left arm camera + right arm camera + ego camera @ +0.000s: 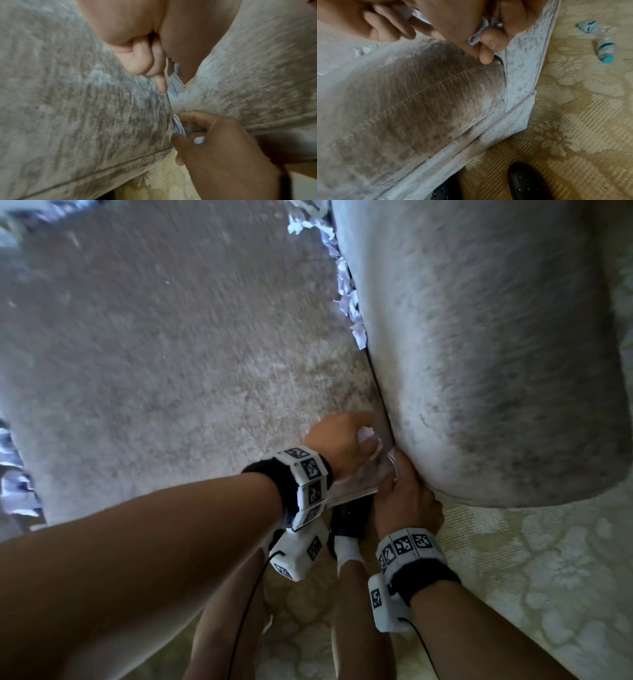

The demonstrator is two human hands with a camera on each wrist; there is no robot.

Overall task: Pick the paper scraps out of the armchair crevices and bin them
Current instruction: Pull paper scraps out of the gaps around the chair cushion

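Head view: your left hand [337, 440] clutched white paper scraps [368, 436] at the front of the armchair crevice [380, 392]; more scraps [346, 292] lined the gap farther back. Left wrist view: your right hand [214, 146] pinched a scrap [178, 125] at the seam. Right wrist view: right-hand fingers [494, 39] curled around paper; two bottles [600, 39] lay on the carpet [573, 108].

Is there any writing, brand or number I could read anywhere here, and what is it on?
No readable text.
Bottle label: blurred, unreadable.
Second bottle label: blurred, unreadable.
Left wristband and right wristband: black-and-white square code patterns, no letters or numbers.
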